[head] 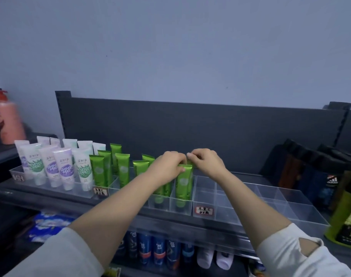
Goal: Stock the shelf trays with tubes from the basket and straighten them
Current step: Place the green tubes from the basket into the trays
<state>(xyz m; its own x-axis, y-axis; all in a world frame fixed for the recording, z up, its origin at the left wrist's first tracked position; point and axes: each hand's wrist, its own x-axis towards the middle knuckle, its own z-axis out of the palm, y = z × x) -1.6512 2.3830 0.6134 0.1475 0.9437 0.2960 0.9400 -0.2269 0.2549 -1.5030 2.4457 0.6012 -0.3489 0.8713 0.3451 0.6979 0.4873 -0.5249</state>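
The left hand (167,166) and right hand (207,161) meet knuckle to knuckle, both pinching the crimped top ends of the green tubes (184,181) in the end compartment of the clear tray (171,204). Gripping at the crimp likely allows each tube to be turned label-forward and pulled upright without disturbing its cap, which rests on the compartment floor. The dividers hold the tubes in single file. Further left, more green tubes (122,172) stand cap-down, some leaning. Beyond them stand white tubes (64,168). A labelled tray (270,198) on the right is probably next for stocking. The basket is not in view.
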